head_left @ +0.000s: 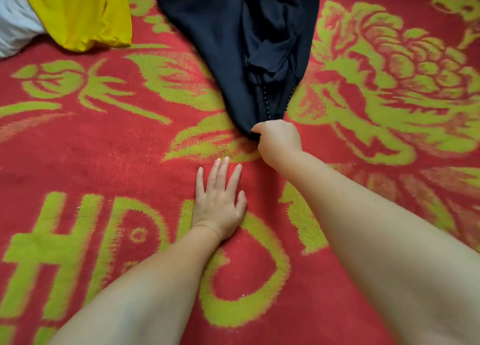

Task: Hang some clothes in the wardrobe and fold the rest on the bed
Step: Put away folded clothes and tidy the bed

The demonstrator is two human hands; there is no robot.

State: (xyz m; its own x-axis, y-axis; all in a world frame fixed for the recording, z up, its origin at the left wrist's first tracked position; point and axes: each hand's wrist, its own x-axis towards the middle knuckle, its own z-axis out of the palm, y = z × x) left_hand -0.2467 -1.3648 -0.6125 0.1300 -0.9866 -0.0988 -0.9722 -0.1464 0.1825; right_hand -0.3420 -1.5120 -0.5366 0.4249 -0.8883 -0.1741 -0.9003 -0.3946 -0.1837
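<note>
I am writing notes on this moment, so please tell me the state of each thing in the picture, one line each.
Black garment: unfolded, bunched, lying on the blanket, near end gripped.
Right hand: gripping the black garment's near end.
Left hand: flat on the blanket, fingers straight, holding nothing.
Yellow garment: crumpled, not folded.
White cloth: crumpled beside the yellow garment.
Red blanket: spread flat.

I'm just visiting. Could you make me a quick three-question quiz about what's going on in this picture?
1. True or false: the right hand grips the black garment.
2. What does the left hand rest on? A) yellow cloth B) red blanket C) black garment
3. Fill in: the yellow cloth lies at the far ____ of the view.

Key: 1 true; 2 B; 3 left.
</note>
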